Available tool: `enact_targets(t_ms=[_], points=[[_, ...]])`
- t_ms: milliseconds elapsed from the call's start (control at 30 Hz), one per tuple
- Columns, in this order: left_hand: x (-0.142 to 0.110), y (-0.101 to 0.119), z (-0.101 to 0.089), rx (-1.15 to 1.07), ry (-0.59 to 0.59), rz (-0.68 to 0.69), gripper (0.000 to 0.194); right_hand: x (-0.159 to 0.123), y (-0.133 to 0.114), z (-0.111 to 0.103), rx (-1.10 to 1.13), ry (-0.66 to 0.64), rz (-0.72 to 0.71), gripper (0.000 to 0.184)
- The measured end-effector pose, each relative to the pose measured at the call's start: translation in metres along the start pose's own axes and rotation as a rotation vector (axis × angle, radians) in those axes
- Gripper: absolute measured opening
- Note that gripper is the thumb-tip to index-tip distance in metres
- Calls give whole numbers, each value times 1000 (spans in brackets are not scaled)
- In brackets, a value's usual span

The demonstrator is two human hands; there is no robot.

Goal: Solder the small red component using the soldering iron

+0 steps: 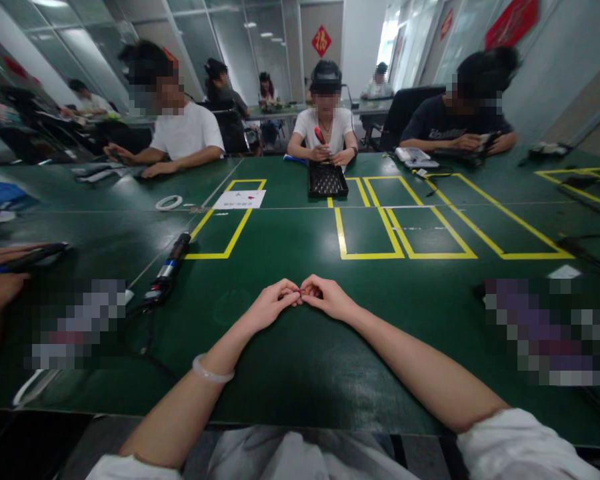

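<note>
Above the middle of the green table (300, 360), my left hand (274, 301) and my right hand (329, 298) meet at the fingertips. Both are closed in a pinch around a tiny red piece (299, 292), too small to name. Most of it is hidden behind the fingers. A pale bracelet (213, 371) circles my left wrist. To the left of my hands lies a dark cylindrical tool (169, 270) with a silver and blue band and a cord.
Yellow tape rectangles (373, 256) mark the table ahead. Across it, a person handles a red-handled tool (319, 135) over a black tray (327, 181). A white paper sheet (240, 199) and white ring (169, 203) lie ahead left. Another person's hand (3, 277) is at far left.
</note>
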State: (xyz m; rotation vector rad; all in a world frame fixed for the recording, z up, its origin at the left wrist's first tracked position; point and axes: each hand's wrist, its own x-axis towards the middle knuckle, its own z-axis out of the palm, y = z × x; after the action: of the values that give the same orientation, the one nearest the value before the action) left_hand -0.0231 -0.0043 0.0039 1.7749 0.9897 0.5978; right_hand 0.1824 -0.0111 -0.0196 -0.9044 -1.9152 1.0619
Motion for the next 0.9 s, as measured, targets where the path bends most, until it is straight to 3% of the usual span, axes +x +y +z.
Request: enact_targets(t_ms=[267, 567, 900], points=[[-2, 4, 2, 153, -49, 30, 39, 0, -3, -1, -31, 27, 51, 20], [-1, 0, 4, 87, -66, -3, 40, -1, 3, -1, 106, 29, 38, 19], [-2, 2, 3, 97, -39, 9, 43, 0, 7, 2, 71, 9, 20, 21]])
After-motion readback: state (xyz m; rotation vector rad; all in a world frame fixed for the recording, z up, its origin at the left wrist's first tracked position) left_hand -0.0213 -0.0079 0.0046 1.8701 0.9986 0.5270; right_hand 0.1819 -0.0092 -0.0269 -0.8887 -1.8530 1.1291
